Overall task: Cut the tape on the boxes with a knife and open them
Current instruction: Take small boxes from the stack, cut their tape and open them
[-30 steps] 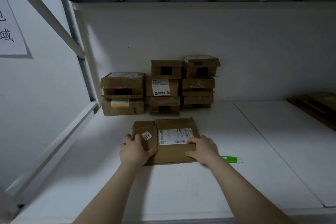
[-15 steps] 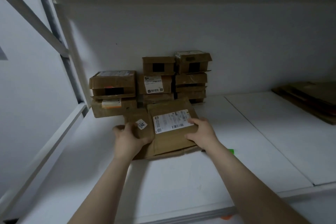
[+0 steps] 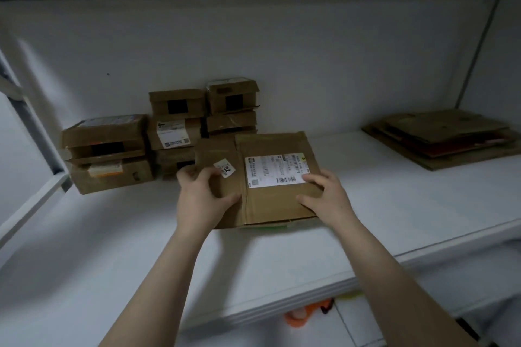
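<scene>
Over the shelf [image 3: 380, 205], at six o'clock of the stacked boxes [image 3: 180, 132], a flat box [image 3: 258, 180] is being clasped at its edges by the curled left grip [image 3: 203, 197] and right grip [image 3: 329, 200].

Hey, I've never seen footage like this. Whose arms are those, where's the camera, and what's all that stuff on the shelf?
There's no machine here. A person wears a camera on the head, and it looks down at their own arms. The left hand and right hand hold a flat cardboard box by its sides, over a white shelf. The box carries a white shipping label. Behind it, more cardboard boxes are stacked against the back wall. To the right lies a pile of flattened cardboard.
</scene>
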